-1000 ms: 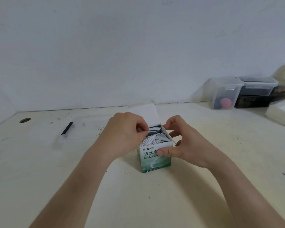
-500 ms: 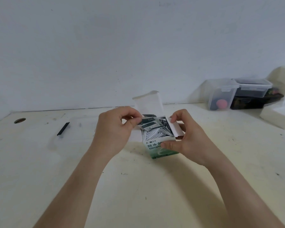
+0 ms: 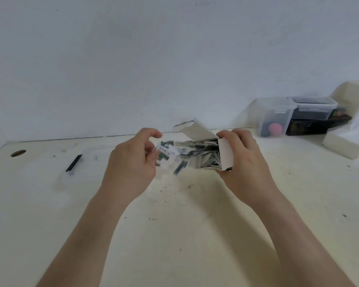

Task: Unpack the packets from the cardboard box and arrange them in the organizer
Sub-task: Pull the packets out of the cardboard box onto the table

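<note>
Pale counter (image 3: 174, 235), scuffed. Right hand (image 3: 245, 162) grips the cardboard box (image 3: 226, 156), tipped on its side above the counter with its flaps open. Left hand (image 3: 133, 162), fingers curled at the box mouth; its grip cannot be told through the blur. Packets (image 3: 174, 152) spill leftward from the box. Black strip (image 3: 73, 162) lies far left.

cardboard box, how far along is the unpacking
Done: the cardboard box is open, flap up. In hand: the right hand tips it sideways and packets spill toward the left hand; its grip is blurred. Left: many packets sit inside; none arranged yet.
</note>
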Demonstrator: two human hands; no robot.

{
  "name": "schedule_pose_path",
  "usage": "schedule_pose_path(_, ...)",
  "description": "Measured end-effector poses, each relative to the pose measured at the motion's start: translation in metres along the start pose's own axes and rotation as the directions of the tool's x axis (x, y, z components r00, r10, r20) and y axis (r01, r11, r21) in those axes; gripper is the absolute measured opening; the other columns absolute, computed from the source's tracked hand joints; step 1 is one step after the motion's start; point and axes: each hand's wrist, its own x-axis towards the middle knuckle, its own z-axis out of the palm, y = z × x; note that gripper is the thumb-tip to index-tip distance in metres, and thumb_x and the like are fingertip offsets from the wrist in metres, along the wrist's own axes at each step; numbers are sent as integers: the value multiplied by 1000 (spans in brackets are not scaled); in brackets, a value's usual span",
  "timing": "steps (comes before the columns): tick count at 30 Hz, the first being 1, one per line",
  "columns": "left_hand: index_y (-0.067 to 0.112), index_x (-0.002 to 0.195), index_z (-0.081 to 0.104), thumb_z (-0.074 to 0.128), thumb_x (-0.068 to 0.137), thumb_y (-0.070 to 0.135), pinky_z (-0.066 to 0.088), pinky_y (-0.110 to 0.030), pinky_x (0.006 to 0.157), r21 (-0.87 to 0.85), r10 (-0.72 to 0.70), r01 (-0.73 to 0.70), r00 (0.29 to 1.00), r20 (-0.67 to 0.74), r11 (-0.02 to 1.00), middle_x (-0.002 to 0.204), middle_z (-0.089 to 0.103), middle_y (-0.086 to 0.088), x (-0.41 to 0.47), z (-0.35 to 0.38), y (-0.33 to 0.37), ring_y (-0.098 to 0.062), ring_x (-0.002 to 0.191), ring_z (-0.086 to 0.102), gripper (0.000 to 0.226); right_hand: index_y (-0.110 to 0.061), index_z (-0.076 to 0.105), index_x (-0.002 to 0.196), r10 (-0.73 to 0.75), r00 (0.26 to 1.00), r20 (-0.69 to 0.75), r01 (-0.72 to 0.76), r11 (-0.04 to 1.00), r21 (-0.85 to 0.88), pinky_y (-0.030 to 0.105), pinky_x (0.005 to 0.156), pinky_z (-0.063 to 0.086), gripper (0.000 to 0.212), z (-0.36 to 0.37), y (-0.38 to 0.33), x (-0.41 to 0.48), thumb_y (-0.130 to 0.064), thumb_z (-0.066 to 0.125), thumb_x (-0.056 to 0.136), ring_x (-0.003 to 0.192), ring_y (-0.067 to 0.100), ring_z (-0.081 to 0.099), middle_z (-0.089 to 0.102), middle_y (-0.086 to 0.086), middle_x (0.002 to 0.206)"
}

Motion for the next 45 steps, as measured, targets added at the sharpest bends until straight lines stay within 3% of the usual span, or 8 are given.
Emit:
schedule_pose_path(3,37,107,54,57,87,20,50,-33,74,224,-71,24,977,202,974,78,64,16,-4,7,-2,-14,80,62,27,-21,47,132,23,999,-35,-24,999,-29,51,84,50,81,1,2,0,-3,82,61,111,30,49,43,3,126)
schedule_pose_path(6,29,110,62,57,88,24,50,-33,77,341,154,-173,985,83,924,103,65,12,-8,17,3,-17,97,57,24,-20,46,131,12,999,-31,-12,1000,-13,51,85,49,79,2,-1,0,-5,82,62,111,30,49,42,3,126)
schedule_pose_path(21,18,102,67,60,88,15,48,-32,58,86,219,-205,954,-204,975,71,65,4,-6,25,1,-21,61,58,16,-22,51,128,41,999,-22,-37,986,164,43,87,52,73,-4,-12,0,-10,84,64,112,19,46,37,-10,117)
schedule_pose_path(28,23,115,44,46,92,20,32,-31,53,426,72,-92,995,63,900,65,57,0,-13,33,10,-30,60,52,23,-15,49,131,219,959,-181,-215,976,45,14,86,28,73,-3,-4,1,-7,82,66,114,27,44,43,8,127)
schedule_pose_path(33,22,113,48,39,95,29,18,-26,44,630,48,-119,991,129,768,68,47,5,-18,35,15,-23,60,44,21,-12,43,133,388,893,-229,-342,914,216,31,101,37,75,-10,0,4,-16,81,68,114,15,35,37,6,129)
schedule_pose_path(36,20,112,61,52,91,27,27,-24,46,486,207,-188,978,15,854,76,56,3,-17,36,11,-21,61,51,24,-12,42,134,382,909,-166,-309,887,344,21,102,38,77,-13,-1,6,-14,82,69,102,-3,32,34,-2,124)
schedule_pose_path(40,22,102,70,56,90,21,46,-25,64,39,273,-270,956,-108,962,87,63,9,-14,39,17,-8,70,53,18,-8,47,129,85,990,-110,-49,953,298,-4,92,23,79,-8,-14,1,-8,88,62,101,-12,36,41,1,122)
schedule_pose_path(45,23,93,72,63,87,23,50,-34,67,102,207,-202,977,-45,974,81,62,8,-12,42,9,-13,72,56,11,-11,49,125,-77,997,-13,78,962,262,0,92,28,76,3,-23,-3,-7,87,59,108,-2,43,48,-1,121)
